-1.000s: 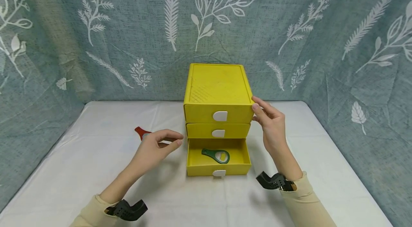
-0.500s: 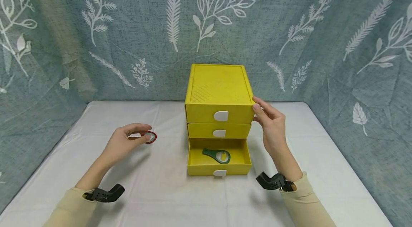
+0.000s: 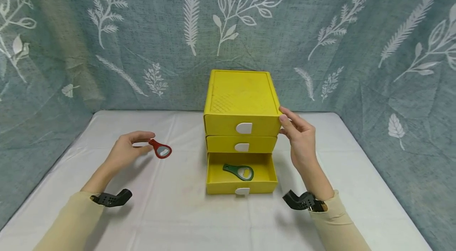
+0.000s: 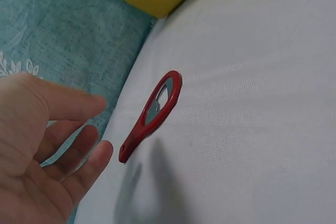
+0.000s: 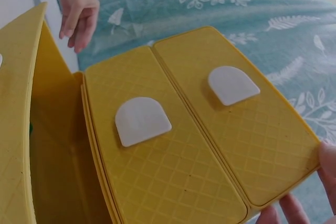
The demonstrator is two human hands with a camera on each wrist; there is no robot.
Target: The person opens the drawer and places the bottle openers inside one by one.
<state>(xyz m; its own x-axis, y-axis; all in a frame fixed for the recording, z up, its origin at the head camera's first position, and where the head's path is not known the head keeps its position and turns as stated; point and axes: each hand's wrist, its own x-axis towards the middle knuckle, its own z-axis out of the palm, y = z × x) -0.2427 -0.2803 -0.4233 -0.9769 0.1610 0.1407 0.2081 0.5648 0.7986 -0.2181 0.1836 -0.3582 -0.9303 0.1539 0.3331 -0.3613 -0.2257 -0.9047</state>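
Note:
A red bottle opener (image 3: 162, 151) lies on the white tablecloth left of the yellow drawer cabinet (image 3: 242, 92). My left hand (image 3: 129, 148) is at its handle end, thumb and fingers spread apart. In the left wrist view a gap shows between the fingertips (image 4: 97, 106) and the red bottle opener (image 4: 152, 114). My right hand (image 3: 301, 136) holds the cabinet's upper right front corner, thumb and fingers bent around the edge. The bottom drawer (image 3: 242, 188) is pulled out, with a green bottle opener (image 3: 239, 172) inside. Both upper drawers are closed.
White rounded pull tabs (image 3: 244, 128) mark the drawer fronts. A blue-green curtain (image 3: 160, 37) with white leaf prints hangs behind and at the sides of the table. The white tablecloth (image 3: 189, 219) shows wrinkles.
My left hand has moved left from beside the cabinet, passing over the red bottle opener to its handle end. The red bottle opener, right hand and drawers have stayed in place.

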